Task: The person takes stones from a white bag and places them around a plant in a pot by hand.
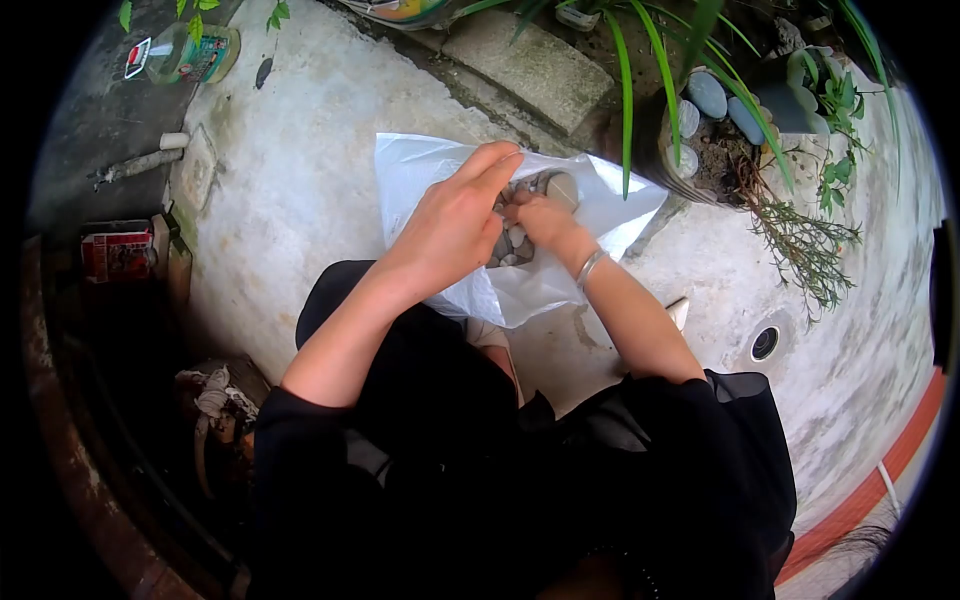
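Observation:
A white plastic bag [405,175] lies spread on the concrete in front of me, its mouth gaping. Grey and tan pebbles [515,245] fill its middle, with a larger round tan stone [562,190] at the far right of the pile. My left hand [450,225] is closed at the bag's left side, fingers curled over its edge and reaching toward the far rim. With a bracelet at the wrist, my right hand [545,218] reaches into the bag, its fingers closed among the pebbles; the fingertips are partly hidden.
Beyond the bag lies a concrete slab [530,65]. A planter [690,165] with smooth stones and long leaves stands at the far right, above a floor drain [764,343]. A plastic jug [195,53] lies far left, with a red box [118,252] nearer.

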{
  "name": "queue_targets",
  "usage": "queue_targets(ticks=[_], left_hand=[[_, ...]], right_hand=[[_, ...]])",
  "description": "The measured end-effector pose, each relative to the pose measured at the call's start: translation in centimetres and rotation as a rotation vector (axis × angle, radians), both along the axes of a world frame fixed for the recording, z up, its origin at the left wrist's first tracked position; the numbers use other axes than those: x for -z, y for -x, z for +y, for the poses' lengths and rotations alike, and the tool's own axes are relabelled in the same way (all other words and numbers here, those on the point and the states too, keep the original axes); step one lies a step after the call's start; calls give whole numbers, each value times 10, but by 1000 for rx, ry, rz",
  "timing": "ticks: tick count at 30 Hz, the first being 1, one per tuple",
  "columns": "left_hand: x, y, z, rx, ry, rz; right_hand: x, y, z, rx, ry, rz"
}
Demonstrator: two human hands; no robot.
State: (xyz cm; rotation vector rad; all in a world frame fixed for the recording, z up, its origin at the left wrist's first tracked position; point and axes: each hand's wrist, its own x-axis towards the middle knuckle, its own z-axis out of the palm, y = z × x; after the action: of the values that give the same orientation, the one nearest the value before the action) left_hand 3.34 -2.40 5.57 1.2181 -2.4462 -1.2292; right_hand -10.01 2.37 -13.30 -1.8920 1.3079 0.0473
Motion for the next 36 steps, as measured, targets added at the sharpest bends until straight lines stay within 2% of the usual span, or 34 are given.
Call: queue_targets(ticks=[4,6,10,11,12,15,16,20,27,30,32,33,35,36], left_hand=[[-2,2,1,3,-9,7],[-3,2,1,17,-4,-1],[-1,2,-1,48,43,-6],[-1,2,-1,55,83,-5],[-2,2,-1,44,63,-3],[-8,5,0,17,-10,-7],[-7,5,1,23,-7,-4],[-5,5,-1,70,78,-12],[-6,9,-1,79,80,-25],[-8,10,-1,69,65,-33],[-7,9,-1,79,71,-31],[-6,9,-1,85,73,-31],[-8,10,-1,67,37,-31],[-8,10,0,41,1,-35]], right_hand=[[10,-9,2,-70,25,135],[16,-20,6,-120,140,254],[33,-33,9,-7,8,247],[43,-35,10,-60,-44,288],[47,-36,10,-113,-97,327],[42,-43,14,-20,-170,363],[36,-37,25,63,28,322],[31,-31,33,24,63,273],[24,-25,35,236,24,162],[14,-22,35,367,28,59],[-4,-14,36,630,120,-205],[-21,-9,38,637,121,-202],[-60,8,45,1082,-397,-1007],[-78,19,50,1093,-357,-1117]])
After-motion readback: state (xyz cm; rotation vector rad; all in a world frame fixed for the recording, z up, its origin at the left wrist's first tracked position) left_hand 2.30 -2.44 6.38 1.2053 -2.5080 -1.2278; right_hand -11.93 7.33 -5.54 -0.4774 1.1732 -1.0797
